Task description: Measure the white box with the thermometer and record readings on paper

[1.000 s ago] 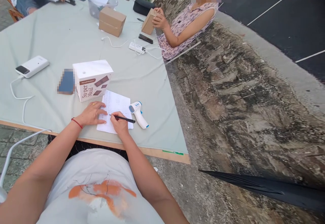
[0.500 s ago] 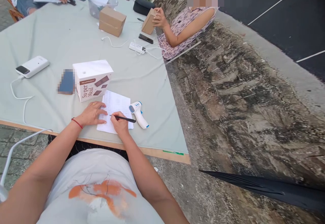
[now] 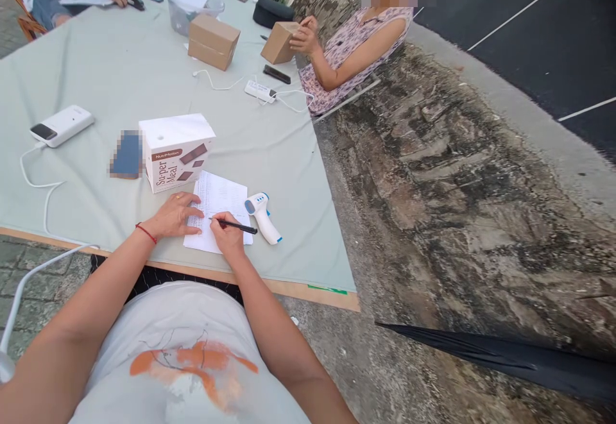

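Head view, clock hours read from the paper. Nearest, 6 o'clock: white cloth shirt with an orange print (image 3: 195, 356), worn by the writer. Left hand (image 3: 174, 215) at 9 o'clock, palm down, fingers spread, grasping nothing, fingertips on the paper's left part. Right hand (image 3: 229, 237) over the paper's lower right, fingers closed round a slim black pen (image 3: 243, 226), tip over the page, rear end slanting towards 4 o'clock. White rectangular sheet of paper (image 3: 224, 191), lines of small marks, too small to read, lying on the pale green cloth-covered surface (image 3: 110, 84).

At 3 o'clock, just beside the sheet: white gun-shaped plastic thermometer with blue trim (image 3: 263, 218), on its side. At 10 to 11: white upright cardboard box with brown print (image 3: 176, 154), reading "Su-per Meal". Farther, near 10: white plastic power bank (image 3: 62, 126), white cable attached.

Beyond, 12 o'clock: brown closed cardboard carton (image 3: 213, 41). At 1: a smaller brown cardboard carton (image 3: 276, 44), touched by a seated co-worker's hand (image 3: 307, 38). Farthest, just left of 12: clear plastic tub (image 3: 179, 20) with white papers.
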Available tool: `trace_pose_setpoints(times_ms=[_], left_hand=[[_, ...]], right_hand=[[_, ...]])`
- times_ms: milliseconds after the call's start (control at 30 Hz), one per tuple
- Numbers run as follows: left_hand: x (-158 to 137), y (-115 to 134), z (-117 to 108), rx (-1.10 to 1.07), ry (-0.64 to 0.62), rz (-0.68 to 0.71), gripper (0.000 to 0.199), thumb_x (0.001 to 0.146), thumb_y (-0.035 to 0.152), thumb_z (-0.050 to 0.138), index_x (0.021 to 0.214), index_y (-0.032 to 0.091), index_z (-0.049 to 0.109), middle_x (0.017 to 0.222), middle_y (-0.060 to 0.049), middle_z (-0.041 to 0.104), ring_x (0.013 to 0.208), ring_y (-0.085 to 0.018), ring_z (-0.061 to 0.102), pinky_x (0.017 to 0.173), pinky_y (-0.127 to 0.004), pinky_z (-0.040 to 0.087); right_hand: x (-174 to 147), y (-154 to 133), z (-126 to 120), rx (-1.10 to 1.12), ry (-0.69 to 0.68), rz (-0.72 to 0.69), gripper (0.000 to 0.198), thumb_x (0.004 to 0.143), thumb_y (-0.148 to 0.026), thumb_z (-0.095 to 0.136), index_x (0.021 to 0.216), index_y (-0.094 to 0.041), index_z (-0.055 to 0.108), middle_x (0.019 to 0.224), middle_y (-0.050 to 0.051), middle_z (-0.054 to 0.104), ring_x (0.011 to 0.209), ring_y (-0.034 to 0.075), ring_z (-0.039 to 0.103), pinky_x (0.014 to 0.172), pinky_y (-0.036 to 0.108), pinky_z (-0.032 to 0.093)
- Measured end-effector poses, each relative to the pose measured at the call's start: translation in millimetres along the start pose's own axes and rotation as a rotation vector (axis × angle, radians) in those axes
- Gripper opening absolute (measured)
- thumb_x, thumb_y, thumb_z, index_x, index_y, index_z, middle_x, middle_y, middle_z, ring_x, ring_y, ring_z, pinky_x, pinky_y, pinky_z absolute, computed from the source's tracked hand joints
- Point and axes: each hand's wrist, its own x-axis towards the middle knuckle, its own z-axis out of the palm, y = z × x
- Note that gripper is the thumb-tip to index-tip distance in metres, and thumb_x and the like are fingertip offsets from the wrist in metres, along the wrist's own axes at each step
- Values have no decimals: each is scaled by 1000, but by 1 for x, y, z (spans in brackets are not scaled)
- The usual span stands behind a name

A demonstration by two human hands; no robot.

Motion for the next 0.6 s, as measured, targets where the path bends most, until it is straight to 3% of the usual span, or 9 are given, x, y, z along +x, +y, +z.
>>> trace_pose_setpoints(times_ms=[600], left_hand=[[-1,-5,4,-12,27,28,37,78,48,77,106,24,75,127,-13,59,119,-32,54,106,-51,38]], right_hand=[[-1,5,-1,-15,10,-30,19,69,-37,52,71,-20,58,67,0,58,65,15,50,68,29,46]])
